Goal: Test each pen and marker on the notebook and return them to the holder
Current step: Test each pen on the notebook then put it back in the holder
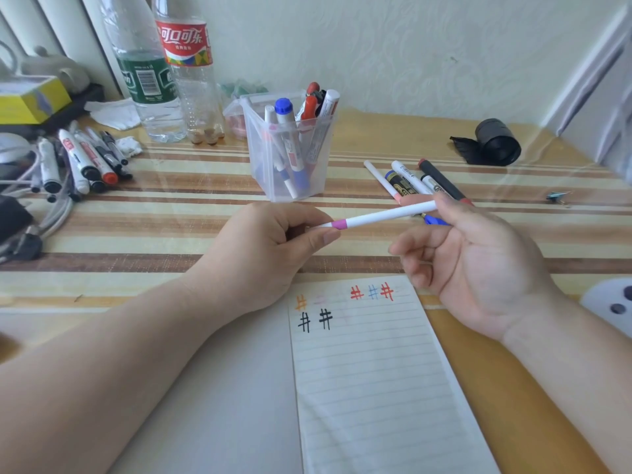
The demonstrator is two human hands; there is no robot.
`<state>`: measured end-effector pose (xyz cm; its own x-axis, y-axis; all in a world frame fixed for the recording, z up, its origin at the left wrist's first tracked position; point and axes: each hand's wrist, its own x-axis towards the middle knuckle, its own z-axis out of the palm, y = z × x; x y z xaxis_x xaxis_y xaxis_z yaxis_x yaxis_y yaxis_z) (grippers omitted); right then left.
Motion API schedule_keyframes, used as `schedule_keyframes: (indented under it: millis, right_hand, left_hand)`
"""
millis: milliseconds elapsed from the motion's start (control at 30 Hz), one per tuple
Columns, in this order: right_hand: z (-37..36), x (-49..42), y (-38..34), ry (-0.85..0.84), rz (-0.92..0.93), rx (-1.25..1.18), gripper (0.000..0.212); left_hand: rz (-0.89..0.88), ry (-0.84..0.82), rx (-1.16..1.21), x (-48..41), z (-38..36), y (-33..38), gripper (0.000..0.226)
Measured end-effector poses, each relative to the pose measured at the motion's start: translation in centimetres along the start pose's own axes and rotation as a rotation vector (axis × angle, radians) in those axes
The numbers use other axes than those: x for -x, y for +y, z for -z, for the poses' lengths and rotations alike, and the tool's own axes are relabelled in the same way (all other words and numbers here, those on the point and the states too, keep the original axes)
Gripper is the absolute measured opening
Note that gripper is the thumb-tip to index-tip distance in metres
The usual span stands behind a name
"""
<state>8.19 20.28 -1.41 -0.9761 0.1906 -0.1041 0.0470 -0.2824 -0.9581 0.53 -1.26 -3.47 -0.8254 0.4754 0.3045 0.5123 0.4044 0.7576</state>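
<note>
— While we look down, what is the white pen (386, 215) doing?

— We have it between both hands, above the tabletop (178, 213) and just beyond the top edge of the notebook (369, 378). It lies nearly level, tilted up toward the right, with a pink band near its left end.

— How are our hands set on it?

— Our left hand (270, 254) is curled closed around the pink-banded end, thumb pressed along the front. Our right hand (478, 265) turns palm up and pinches the far end between thumb and forefinger, while the other fingers hang loosely bent.

— And the notebook?

— It lies open under our wrists, a lined page showing hash marks in orange, faint pink, red, blue and black near the top.

— Where is the holder (290, 155)?

— It stands upright beyond our left hand, a clear plastic tub with several markers in it, blue and red caps up.

— Anything else nearby?

— More markers (410, 179) lie loose to the right of the holder, just behind our right fingers. Another pile of pens (82, 162) lies at the far left, and two plastic bottles (167, 70) stand behind.
</note>
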Motion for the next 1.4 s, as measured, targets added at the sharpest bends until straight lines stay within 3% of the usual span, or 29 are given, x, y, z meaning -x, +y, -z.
schedule_keyframes:
  millis: [367,567,667,733,867,1067,1233,1400]
  right_hand:
    - [-0.2,-0.3,-0.3,0.017,0.019,0.024,0.038]
    - [-1.0,0.4,-0.9,0.008,0.163,-0.056,0.03]
    - [-1.8,0.9,-1.2,0.038,0.273,-0.06,0.021]
    - [-2.1,1.3,-1.7,0.075,0.375,0.014,0.018]
    - [-3.4,1.5,-3.4,0.133,0.597,0.23,0.012]
    - [-6.6,-1.3,-6.5,0.158,0.79,0.347,0.006]
    - [-8.9,-5.2,-7.2,0.165,0.711,0.449,0.005]
    - [-9.1,-5.7,-6.2,0.145,0.63,0.497,0.019]
  left_hand:
    - [0.021,-0.02,0.038,0.0,0.0,-0.2,0.013]
    - [0.104,0.056,0.327,-0.7,0.5,-0.5,0.013]
    - [0.168,0.179,0.567,-1.0,0.7,-0.5,0.018]
    - [0.206,0.272,0.63,-1.2,1.0,-0.4,0.01]
    - [0.232,0.384,0.532,-1.0,1.4,-0.6,0.02]
    - [0.189,0.3,0.375,-0.7,1.2,-0.4,0.035]
    - [0.18,0.251,0.278,-0.7,1.1,-0.4,0.039]
    - [0.178,0.219,0.275,-0.6,1.1,-0.3,0.038]
